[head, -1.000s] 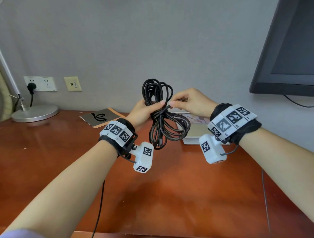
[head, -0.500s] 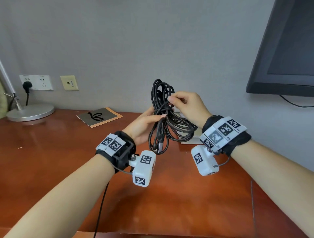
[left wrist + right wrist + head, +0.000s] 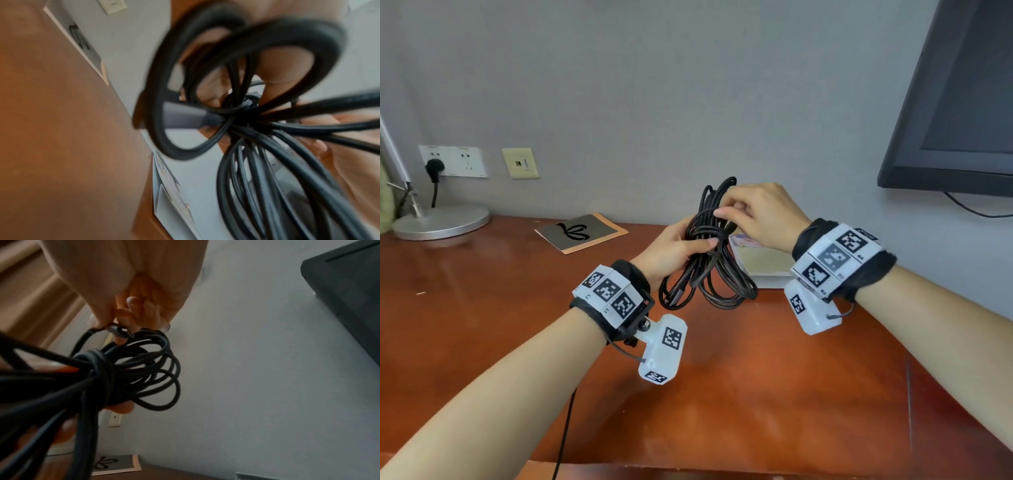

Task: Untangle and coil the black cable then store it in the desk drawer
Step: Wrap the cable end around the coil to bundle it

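A black cable [image 3: 710, 263] is bundled in loops and held up above the desk [image 3: 482, 308]. A few turns are wound round its waist. My left hand [image 3: 676, 248] grips the bundle at that waist, thumb across the front. My right hand [image 3: 753, 214] sits at the upper loops and pinches the cable's end by its grey plug [image 3: 120, 332]. In the left wrist view the black cable [image 3: 257, 123] fills the frame, with a second grey plug [image 3: 183, 120] sticking out of the knot. The lower loops hang free over the desk. No drawer is in view.
A white box [image 3: 763, 267] lies on the desk behind the bundle. A booklet [image 3: 582, 233] lies at the back, a lamp base [image 3: 441, 222] at the far left, wall sockets [image 3: 453, 161] above it. A dark monitor [image 3: 962, 102] hangs at the right.
Both hands and the bundle have sunk a little toward the desk. My right hand has moved from the bundle's waist up to the upper loops, carrying the cable end.
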Demonstrator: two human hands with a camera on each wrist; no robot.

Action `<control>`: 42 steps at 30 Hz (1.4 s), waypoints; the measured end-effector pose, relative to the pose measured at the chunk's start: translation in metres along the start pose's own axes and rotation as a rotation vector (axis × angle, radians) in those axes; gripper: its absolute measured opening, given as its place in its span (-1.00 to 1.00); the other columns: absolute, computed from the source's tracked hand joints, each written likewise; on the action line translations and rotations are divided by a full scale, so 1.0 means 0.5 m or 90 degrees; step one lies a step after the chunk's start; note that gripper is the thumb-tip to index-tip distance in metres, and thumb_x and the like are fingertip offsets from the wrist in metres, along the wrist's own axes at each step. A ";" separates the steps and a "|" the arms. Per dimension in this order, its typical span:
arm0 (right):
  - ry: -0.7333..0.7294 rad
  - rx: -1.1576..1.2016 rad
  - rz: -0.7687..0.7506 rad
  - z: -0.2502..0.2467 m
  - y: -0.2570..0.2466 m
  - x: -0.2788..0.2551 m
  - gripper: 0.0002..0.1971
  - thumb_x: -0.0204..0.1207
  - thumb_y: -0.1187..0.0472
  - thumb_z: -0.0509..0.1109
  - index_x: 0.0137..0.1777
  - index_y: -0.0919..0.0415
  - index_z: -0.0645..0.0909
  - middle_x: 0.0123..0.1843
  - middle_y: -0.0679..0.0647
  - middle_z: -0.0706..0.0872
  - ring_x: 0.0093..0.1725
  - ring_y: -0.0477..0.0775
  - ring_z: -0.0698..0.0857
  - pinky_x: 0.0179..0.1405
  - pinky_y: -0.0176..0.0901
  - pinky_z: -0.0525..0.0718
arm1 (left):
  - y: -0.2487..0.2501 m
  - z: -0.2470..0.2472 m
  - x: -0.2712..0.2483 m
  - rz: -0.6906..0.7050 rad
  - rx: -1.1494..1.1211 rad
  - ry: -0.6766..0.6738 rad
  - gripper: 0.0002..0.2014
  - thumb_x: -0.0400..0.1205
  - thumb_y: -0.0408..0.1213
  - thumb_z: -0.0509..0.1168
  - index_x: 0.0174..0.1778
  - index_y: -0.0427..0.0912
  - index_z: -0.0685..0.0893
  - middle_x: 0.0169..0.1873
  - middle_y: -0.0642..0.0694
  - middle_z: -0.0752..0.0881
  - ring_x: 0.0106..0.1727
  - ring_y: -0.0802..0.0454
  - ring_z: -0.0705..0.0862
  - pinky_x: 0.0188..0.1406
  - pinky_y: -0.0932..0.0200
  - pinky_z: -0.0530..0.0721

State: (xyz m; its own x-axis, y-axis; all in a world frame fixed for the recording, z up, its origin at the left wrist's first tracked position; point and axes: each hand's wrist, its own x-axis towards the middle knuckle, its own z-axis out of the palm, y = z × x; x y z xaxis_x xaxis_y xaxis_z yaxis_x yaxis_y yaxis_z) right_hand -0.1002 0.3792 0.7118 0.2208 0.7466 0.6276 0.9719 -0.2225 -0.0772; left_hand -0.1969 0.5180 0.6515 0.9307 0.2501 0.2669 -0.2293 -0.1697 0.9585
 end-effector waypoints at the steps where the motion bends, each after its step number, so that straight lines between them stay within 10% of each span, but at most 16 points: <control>1: 0.005 0.013 0.022 0.002 -0.002 0.003 -0.75 0.57 0.04 0.35 -0.13 0.22 0.70 -0.42 0.03 0.63 -0.36 0.04 0.55 -0.24 -0.21 0.42 | 0.000 0.003 -0.001 0.001 0.009 0.001 -0.69 0.63 -0.43 0.28 0.30 -0.21 0.55 0.03 -0.24 0.67 0.01 -0.07 0.69 0.08 0.08 0.68; 11: -0.058 0.156 0.129 0.024 -0.011 0.012 -0.78 0.60 0.11 0.32 -0.16 0.24 0.66 -0.51 -0.12 0.57 -0.58 -0.37 0.56 -0.53 -0.55 0.45 | -0.011 -0.001 -0.008 0.016 0.032 0.009 -0.71 0.63 -0.37 0.29 0.28 -0.17 0.56 0.08 -0.21 0.71 0.11 -0.13 0.71 0.26 -0.06 0.65; 19: -0.010 0.073 0.151 0.041 -0.013 0.024 -0.73 0.63 0.11 0.27 -0.14 0.29 0.66 -0.40 0.02 0.64 -0.48 -0.05 0.51 -0.13 -0.12 0.61 | -0.013 0.001 -0.004 0.031 0.060 0.038 -0.79 0.58 -0.41 0.33 0.10 -0.13 0.60 -0.09 -0.08 0.72 -0.06 0.03 0.72 0.10 0.10 0.69; 29: -0.062 0.247 0.224 0.040 -0.006 0.033 -0.74 0.63 0.18 0.27 -0.31 0.16 0.56 -0.49 0.08 0.66 -0.64 -0.12 0.60 -0.54 -0.30 0.58 | 0.028 0.002 0.003 0.008 0.107 0.034 -0.77 0.62 -0.15 0.31 0.15 -0.11 0.58 -0.09 -0.01 0.72 -0.11 0.14 0.71 -0.11 0.34 0.70; 42: -0.001 0.242 0.255 0.070 -0.015 0.034 -0.74 0.64 0.18 0.25 -0.27 0.23 0.58 -0.50 0.11 0.68 -0.62 -0.05 0.64 -0.63 -0.35 0.58 | 0.007 0.000 0.016 -0.001 0.156 0.096 -0.59 0.50 -0.48 0.40 0.24 -0.20 0.50 -0.11 -0.03 0.67 -0.11 0.09 0.68 -0.08 0.30 0.69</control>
State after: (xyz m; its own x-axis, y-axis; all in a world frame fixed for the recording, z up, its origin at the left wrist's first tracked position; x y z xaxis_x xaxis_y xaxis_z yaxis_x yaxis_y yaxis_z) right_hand -0.1008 0.4153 0.6959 0.5793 0.6511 0.4904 0.7730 -0.2480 -0.5840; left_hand -0.1905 0.5192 0.6570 0.8736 0.3864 0.2956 -0.1356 -0.3902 0.9107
